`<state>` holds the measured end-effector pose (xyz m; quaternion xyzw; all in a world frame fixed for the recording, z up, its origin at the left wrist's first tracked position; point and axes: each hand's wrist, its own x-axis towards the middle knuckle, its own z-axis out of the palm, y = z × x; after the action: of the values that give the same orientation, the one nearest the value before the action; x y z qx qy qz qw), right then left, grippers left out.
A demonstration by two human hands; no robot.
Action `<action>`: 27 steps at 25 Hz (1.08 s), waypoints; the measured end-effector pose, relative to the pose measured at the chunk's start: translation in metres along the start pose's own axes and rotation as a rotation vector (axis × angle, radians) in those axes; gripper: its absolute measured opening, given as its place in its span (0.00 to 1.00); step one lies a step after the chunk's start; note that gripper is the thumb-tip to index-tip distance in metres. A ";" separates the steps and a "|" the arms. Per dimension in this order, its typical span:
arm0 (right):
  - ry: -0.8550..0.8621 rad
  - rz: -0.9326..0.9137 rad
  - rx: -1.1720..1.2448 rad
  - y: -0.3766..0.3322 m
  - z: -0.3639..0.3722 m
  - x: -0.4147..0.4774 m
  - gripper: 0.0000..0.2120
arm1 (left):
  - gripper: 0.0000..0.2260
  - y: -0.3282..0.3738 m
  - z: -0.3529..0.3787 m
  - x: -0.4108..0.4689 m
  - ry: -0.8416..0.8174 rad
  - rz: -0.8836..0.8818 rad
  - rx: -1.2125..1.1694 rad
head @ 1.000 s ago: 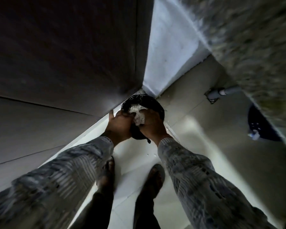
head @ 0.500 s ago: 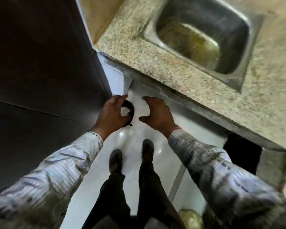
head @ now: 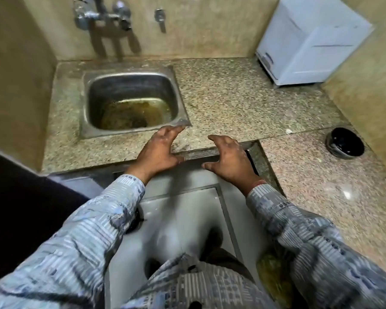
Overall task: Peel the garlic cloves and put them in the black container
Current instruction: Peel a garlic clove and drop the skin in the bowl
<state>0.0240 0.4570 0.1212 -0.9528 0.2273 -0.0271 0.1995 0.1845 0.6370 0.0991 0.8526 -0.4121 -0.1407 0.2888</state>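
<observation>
Your left hand (head: 158, 150) and right hand (head: 230, 159) are both over the front edge of the granite counter (head: 232, 101), side by side. Their fingers are spread wide and loosely bent, and they hold nothing. Your left fingertips reach toward the front right corner of the steel sink (head: 129, 73). The black container (head: 344, 142) stands upright near the counter's right edge, well apart from your right hand. A white box (head: 310, 41) sits at the back right corner, and taps (head: 103, 14) are on the wall behind the sink.
</observation>
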 end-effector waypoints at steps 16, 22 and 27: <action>0.241 0.569 0.064 0.338 -0.118 -0.041 0.40 | 0.42 0.272 0.220 0.247 -0.368 0.474 0.052; 0.269 0.740 0.161 0.430 -0.115 -0.029 0.31 | 0.41 0.319 0.292 0.313 -0.515 0.468 0.085; 0.249 0.917 0.269 0.472 -0.089 0.016 0.21 | 0.30 0.304 0.322 0.373 -0.434 0.393 0.168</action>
<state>-0.1734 0.0317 0.0168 -0.7100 0.6398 -0.0792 0.2835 0.0734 0.0735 0.0279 0.7274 -0.6316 -0.2264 0.1440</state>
